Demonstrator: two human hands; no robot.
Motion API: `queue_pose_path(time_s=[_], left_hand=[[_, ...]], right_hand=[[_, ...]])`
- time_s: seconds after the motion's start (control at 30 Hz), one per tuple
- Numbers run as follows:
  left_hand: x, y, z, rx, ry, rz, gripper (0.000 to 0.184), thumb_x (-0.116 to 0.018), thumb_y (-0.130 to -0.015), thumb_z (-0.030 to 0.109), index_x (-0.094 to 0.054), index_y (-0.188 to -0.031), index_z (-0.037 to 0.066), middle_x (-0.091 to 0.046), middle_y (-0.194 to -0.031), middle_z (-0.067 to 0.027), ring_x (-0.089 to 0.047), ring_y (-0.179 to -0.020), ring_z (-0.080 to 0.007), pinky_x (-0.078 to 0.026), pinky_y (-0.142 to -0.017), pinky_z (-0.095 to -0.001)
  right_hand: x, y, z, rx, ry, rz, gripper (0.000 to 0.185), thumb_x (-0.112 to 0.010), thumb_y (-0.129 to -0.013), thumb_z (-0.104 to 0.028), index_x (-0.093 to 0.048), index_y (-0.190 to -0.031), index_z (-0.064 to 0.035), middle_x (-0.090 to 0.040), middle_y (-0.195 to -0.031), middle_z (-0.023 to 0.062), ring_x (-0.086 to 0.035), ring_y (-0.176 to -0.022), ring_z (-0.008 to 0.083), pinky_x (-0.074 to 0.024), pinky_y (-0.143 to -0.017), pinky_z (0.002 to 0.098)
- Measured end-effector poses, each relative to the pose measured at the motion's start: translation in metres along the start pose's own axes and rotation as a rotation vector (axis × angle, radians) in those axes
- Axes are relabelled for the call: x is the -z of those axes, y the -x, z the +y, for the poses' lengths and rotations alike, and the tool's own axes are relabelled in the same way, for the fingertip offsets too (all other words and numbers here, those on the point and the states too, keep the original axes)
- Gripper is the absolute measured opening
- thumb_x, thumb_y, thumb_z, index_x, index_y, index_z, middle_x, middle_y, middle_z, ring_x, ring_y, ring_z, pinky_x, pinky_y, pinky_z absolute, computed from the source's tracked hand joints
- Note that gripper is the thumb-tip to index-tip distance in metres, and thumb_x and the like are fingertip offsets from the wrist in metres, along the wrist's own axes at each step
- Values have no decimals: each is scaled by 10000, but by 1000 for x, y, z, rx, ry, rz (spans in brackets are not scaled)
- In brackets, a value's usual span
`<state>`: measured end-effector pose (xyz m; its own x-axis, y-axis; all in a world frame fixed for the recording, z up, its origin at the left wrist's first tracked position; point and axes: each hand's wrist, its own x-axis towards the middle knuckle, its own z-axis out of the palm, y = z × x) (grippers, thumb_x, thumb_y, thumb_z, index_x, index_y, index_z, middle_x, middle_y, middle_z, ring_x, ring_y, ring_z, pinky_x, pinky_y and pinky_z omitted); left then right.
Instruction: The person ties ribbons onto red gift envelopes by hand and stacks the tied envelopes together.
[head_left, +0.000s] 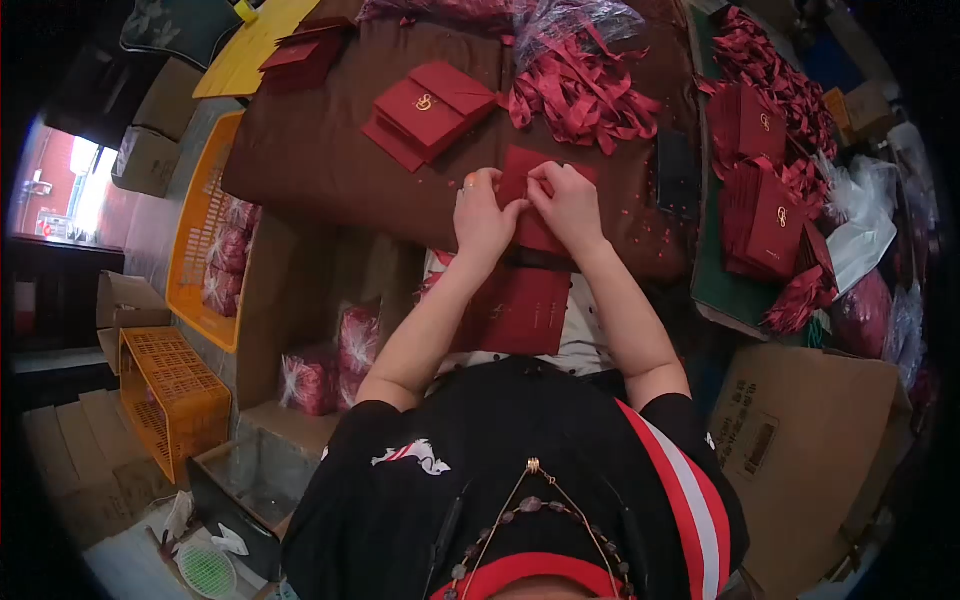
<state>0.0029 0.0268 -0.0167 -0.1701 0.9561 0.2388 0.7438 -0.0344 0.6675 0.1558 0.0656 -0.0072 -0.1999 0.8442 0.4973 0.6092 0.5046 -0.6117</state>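
A dark red paper bag (pixel 524 163) lies flat at the near edge of the brown-covered table, under both hands. At its left edge is my left hand (pixel 485 218), fingers curled and thumb reaching over the paper. My right hand (pixel 568 207) rests over the bag with thumb and fingertips pinched together; what they pinch is too small to make out. Another red bag or sheet with small print (pixel 520 312) lies across my lap. Beyond my hands sits a small stack of red bags with a gold emblem (pixel 432 108). A heap of red ribbons (pixel 583 95) lies beside it.
To the right, several finished-looking red bags (pixel 765 225) stand by more ribbons (pixel 770 65) on a green surface. A dark flat box (pixel 676 175) lies near the table's right edge. Orange crates (pixel 178 385) and cardboard boxes (pixel 800 440) surround my seat.
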Motion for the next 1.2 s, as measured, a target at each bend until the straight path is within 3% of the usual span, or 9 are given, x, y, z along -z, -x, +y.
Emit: queue_pose_path(time_s=[0.1, 0.2, 0.5, 0.57, 0.9, 1.2], left_hand=[[0, -3, -3, 59, 78, -25, 576, -833, -757, 223, -590, -1248, 48, -619, -1055, -137, -612, -961, -346, -509, -829, -433], [-2, -2, -5, -22, 168, 22, 556, -817, -762, 192, -601, -1256, 56, -637, -1022, -139, -630, -952, -337, -513, -836, -427], [-1, 0, -11, -54, 289, 40, 514, -816, -761, 201, -685, -1233, 46, -691, -1095, -182, -669, -1023, -345, -531, -884, -403], [-2, -1, -18, -52, 356, 17, 475, -781, -829, 186, -673, -1256, 8, -686, -1174, -176, -670, -1092, -288, -515, -935, -363], [-2, -2, -15, 9, 428, -19, 444, -759, -862, 199, -681, -1245, -11, -703, -1153, -180, -679, -1082, -267, -518, -929, -353], [-1, 3, -15, -12, 339, 7, 452, -766, -857, 187, -675, -1245, -26, -718, -1115, -157, -683, -1023, -223, -517, -909, -323]], right_hand=[[1, -2, -3, 29, 45, -29, 103, -701, -860, -157, -659, -906, -75, -651, -796, 114, -668, -760, 325, -531, -683, 437], [-3, -3, -4, 64, 34, -13, 99, -700, -862, -153, -652, -910, -80, -652, -798, 113, -666, -756, 326, -533, -682, 434], [-8, 4, -6, -7, -126, 55, 118, -706, -872, -151, -650, -929, -63, -653, -803, 119, -674, -756, 312, -534, -662, 422], [-11, 7, -2, -28, -133, 20, 119, -705, -877, -153, -654, -933, -61, -655, -808, 120, -676, -757, 307, -535, -664, 415], [-11, 8, 4, -163, -327, 2, 157, -722, -877, -171, -696, -955, -38, -688, -832, 132, -686, -762, 278, -530, -681, 371], [-12, 8, 6, -84, -360, 1, 160, -716, -882, -157, -701, -975, -28, -703, -858, 130, -693, -771, 252, -529, -688, 345]])
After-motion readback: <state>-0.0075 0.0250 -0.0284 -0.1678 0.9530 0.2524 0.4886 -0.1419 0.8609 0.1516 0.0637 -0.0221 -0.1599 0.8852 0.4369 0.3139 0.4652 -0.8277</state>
